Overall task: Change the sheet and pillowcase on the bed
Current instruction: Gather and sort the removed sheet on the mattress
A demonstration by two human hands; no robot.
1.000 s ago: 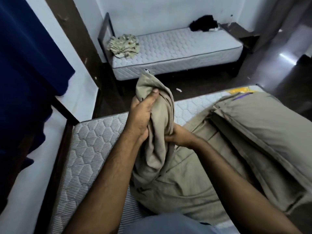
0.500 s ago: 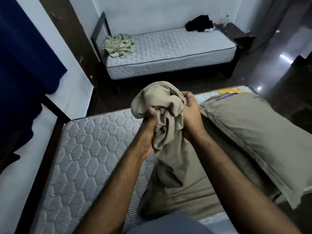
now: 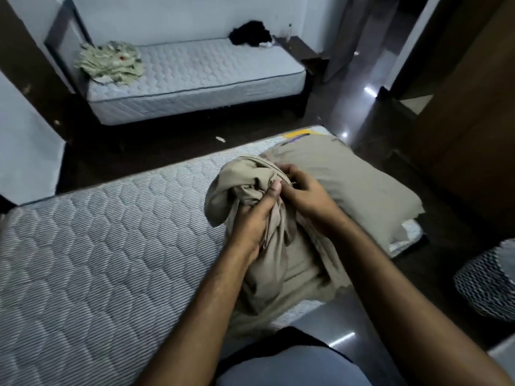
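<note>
Left hand (image 3: 252, 218) gripped bunched sheet (image 3: 267, 246), thumb up; right hand (image 3: 303, 190) pinched hem, frame centre. I judged risk: snagging pillow (image 3: 348, 185), dragging it off mattress (image 3: 97, 246).

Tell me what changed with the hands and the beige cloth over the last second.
The right hand left the low part of the bunched beige sheet and came up to pinch its top edge beside the left hand. The bundle sank from raised to lower, near the pillow. The left hand's grip held; the mattress stayed bare.
</note>
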